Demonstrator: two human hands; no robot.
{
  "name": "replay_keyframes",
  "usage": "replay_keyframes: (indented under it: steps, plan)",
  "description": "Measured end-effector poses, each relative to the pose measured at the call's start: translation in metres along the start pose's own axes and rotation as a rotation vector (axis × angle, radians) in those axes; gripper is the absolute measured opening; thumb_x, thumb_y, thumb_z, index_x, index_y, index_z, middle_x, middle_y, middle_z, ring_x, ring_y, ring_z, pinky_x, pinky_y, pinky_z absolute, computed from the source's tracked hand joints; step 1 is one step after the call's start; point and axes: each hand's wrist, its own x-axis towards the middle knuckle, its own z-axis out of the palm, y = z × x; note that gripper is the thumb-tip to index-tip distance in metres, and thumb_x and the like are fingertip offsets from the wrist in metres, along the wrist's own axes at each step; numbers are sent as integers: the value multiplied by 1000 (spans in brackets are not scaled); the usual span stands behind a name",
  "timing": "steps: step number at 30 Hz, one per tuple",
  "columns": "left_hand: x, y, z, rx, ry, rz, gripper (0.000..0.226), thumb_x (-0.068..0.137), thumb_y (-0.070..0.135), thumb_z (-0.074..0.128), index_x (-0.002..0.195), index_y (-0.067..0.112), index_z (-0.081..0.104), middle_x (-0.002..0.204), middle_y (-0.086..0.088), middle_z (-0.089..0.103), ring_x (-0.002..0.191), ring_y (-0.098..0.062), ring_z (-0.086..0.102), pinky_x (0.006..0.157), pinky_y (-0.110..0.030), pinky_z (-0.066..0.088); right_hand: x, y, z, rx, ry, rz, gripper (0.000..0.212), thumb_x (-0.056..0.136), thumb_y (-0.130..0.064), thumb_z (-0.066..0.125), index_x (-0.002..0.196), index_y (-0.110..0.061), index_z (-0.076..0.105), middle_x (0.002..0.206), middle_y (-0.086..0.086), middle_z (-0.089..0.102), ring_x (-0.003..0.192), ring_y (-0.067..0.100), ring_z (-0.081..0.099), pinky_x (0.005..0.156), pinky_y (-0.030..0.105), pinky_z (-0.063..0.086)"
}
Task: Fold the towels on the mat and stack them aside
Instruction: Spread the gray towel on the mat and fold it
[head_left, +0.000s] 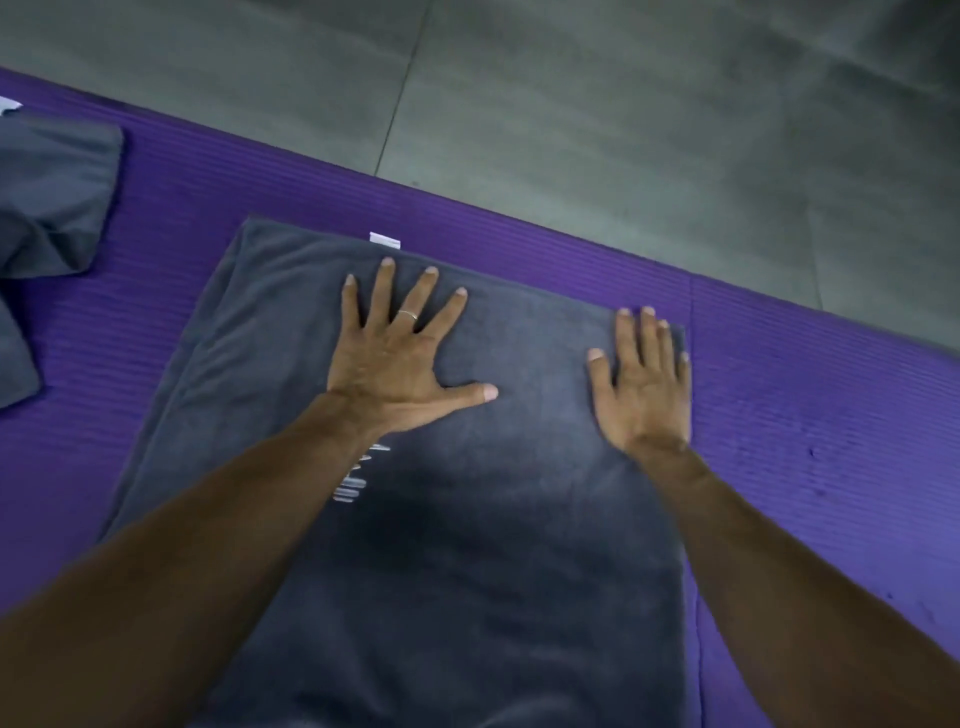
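Note:
A dark grey towel (478, 545) lies flat and folded on the purple mat (810, 426), with a small white tag (385, 240) at its far edge. My left hand (400, 353) presses flat on the towel's far middle, fingers spread, a ring on one finger. My right hand (644, 379) lies flat on the towel's far right corner, fingers straight and close together. Both forearms reach in from the bottom of the view. Pale printed marks (358, 478) show on the towel beside my left wrist.
More dark grey towels (52, 208) lie rumpled on the mat at the far left, partly cut off by the frame. Grey tiled floor (623, 130) runs beyond the mat's far edge. Bare mat shows to the right of the towel.

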Motion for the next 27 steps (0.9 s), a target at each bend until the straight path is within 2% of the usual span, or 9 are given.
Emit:
replay_keyframes:
  steps: [4,6,8,10,14,19,22,24,27]
  plan:
    - [-4,15,-11,23,40,25,99,76,86,28,154,31,1,163,-5,-5,147,-37,-11,112,-64,-10,0,-10,-9,69,49,127,63,101,-45,23,155,-13,14,163,10,4,150,27,1,120,52,2]
    - [-20,39,-6,-13,180,118,77,88,61,44,152,21,25,161,-8,17,148,-34,10,114,-62,0,-26,-38,-5,203,110,-4,63,99,-44,25,152,-10,26,162,13,13,150,30,9,119,51,6]
    - [-37,55,3,-99,171,140,68,90,54,39,148,17,37,157,-7,31,146,-29,21,116,-59,9,-68,-46,8,182,63,-230,64,96,-46,24,150,-13,32,161,10,19,149,28,14,118,49,11]
    - [-46,53,11,-49,57,146,78,89,64,22,153,19,23,161,-4,18,149,-26,8,118,-57,5,-91,-20,18,50,52,-209,64,96,-46,24,151,-14,31,160,8,23,148,27,18,117,53,16]
    - [-43,49,3,8,-38,143,80,92,68,18,155,21,4,163,-2,-1,149,-25,-8,117,-58,-5,-88,38,13,-21,22,203,61,101,-41,25,152,-8,23,161,13,18,149,30,13,117,58,13]
    - [-106,59,3,-80,63,242,61,99,44,29,149,10,33,158,-9,26,148,-29,15,118,-57,10,-154,-41,14,171,185,-53,58,90,-34,37,137,-3,48,152,22,36,142,38,31,112,57,26]
    - [-171,30,20,-66,20,284,65,96,50,27,145,11,41,154,-9,36,145,-30,26,115,-58,19,-210,-81,29,182,68,-254,59,93,-40,36,144,-10,42,157,12,30,146,30,26,116,53,21]
    - [-199,2,28,9,12,285,66,94,54,28,148,16,38,156,-6,32,146,-28,24,115,-58,17,-229,-61,38,91,56,-216,62,95,-45,33,149,-16,36,159,6,26,147,25,22,117,53,19]
    - [-220,-25,27,67,19,223,65,94,54,28,148,19,38,156,-6,32,145,-29,25,114,-61,15,-242,-7,41,27,60,69,64,95,-46,25,149,-14,37,157,9,30,146,27,27,113,60,25]
